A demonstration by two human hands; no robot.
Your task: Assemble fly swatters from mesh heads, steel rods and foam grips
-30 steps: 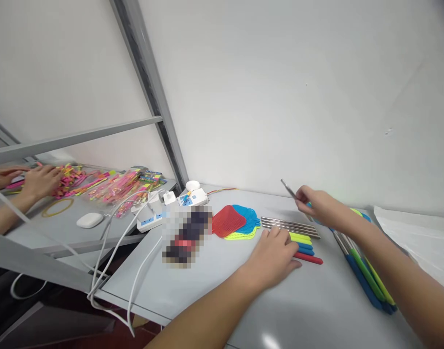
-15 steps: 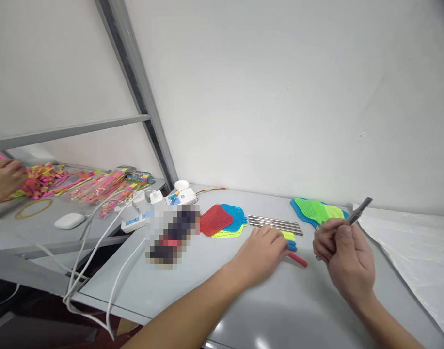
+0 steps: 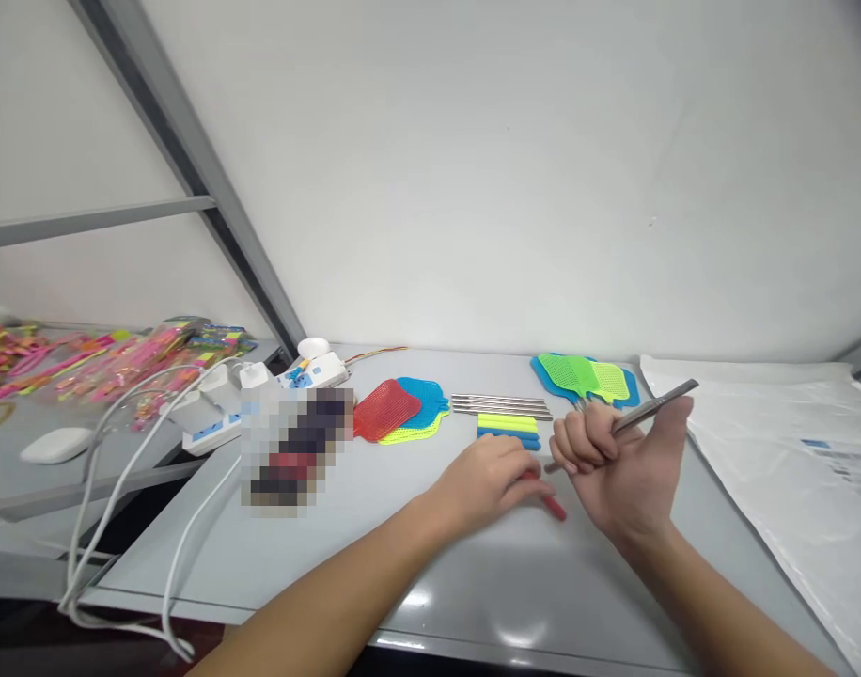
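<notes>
My right hand (image 3: pixel 618 470) is closed around a thin metal rod (image 3: pixel 660 401) that points up to the right above the grey table (image 3: pixel 346 536). My left hand (image 3: pixel 491 480) rests on the table with its fingers closed on a red handle (image 3: pixel 554 508). Just beyond it lie yellow and blue handles (image 3: pixel 508 428) and several bare metal rods (image 3: pixel 501 405). Red, blue and yellow swatter heads (image 3: pixel 395 414) lie to the left. Green and blue swatter heads (image 3: pixel 589 378) lie behind my right hand.
A blurred dark object (image 3: pixel 293 447) stands left of centre. White power strips (image 3: pixel 211 428) with cables (image 3: pixel 113 527) trail off the left edge. A white plastic sheet (image 3: pixel 783 451) covers the right side. A lower table holds pink and yellow strips (image 3: pixel 85 362) and a white puck (image 3: pixel 55 444).
My right hand drew the metal rod back from the far right pile toward my left hand. My left hand slid onto the red handle and pulled it from the row. The view swung right.
</notes>
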